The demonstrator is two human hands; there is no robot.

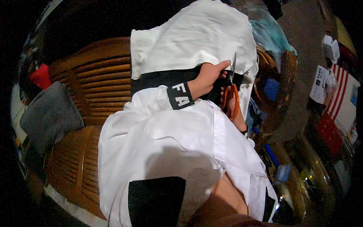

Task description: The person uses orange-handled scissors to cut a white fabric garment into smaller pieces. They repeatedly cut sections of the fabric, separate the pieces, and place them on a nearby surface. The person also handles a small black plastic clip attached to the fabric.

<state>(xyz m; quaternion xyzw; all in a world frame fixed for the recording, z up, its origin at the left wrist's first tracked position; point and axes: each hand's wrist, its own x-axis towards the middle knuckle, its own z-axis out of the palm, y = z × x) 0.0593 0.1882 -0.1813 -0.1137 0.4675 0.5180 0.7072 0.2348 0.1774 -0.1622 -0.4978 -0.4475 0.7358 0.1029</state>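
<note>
A white cloth, perhaps a garment, lies spread in front of me over dark fabric. My left hand reaches in from a white sleeve with a black cuff and pinches the cloth's near edge. Its thumb lies on top, while the other fingers curl partly out of sight. Orange-handled scissors are gripped in my right hand, blades pointing away from me at the cloth's edge beside the left thumb. The blades look nearly closed. Part of the right hand is hidden behind the scissors' handles.
A slatted wooden bench extends on the left, with a grey cushion and a red item. At right are a clear plastic bag, a wooden armrest, a white printed box and a red-striped package.
</note>
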